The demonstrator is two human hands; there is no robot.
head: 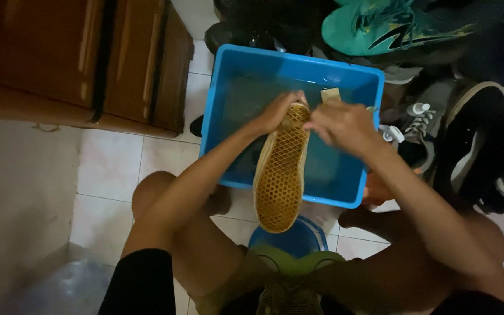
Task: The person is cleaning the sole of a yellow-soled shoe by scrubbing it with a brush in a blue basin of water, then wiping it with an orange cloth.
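Shoe (280, 175), tan, sole up with honeycomb tread, lay over blue tub (234, 87) rim. Left hand (276, 112) gripped its far end, fingers curled closed. Right hand (340, 125) touched same end, fingers bent; grip unclear.

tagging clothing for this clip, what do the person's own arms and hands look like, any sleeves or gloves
Both hands are bare: no gloves, rings or watch show on the left hand or the right hand. The forearms are uncovered too. Short black sleeves end above the elbows, one on each arm. No markings are visible in this dim light.
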